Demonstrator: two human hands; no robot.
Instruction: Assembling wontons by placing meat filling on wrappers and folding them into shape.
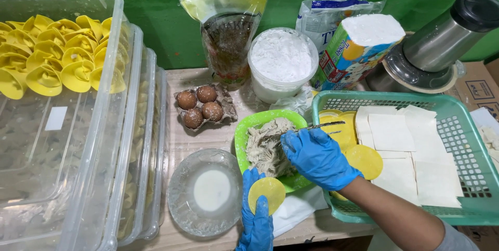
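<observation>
**Round wrapper in the left hand, fork in the filling**

While the left hand point(255, 219) in a blue glove lies open under a thin round yellow dough wrapper point(266, 194), which rests flat on its fingers, the right hand point(316, 157), also in a blue glove, is closed around a thin metal fork point(323, 124). The end of the fork touches the grey-beige minced filling point(267, 146) that is heaped in a bright green plastic plate point(253, 122). The wrapper is just in front of this plate, near the front edge of the wooden counter point(182, 139). Left of the plate stands a clear glass dish with white liquid point(208, 191). On the right, a teal plastic basket point(470, 139) holds more round yellow wrappers point(365, 160) and square pale wrappers point(410, 152). Behind, a paper tray carries four brown eggs point(200, 104), and at far left clear plastic boxes point(78, 126) hold folded yellow dumplings point(57, 53).
</observation>
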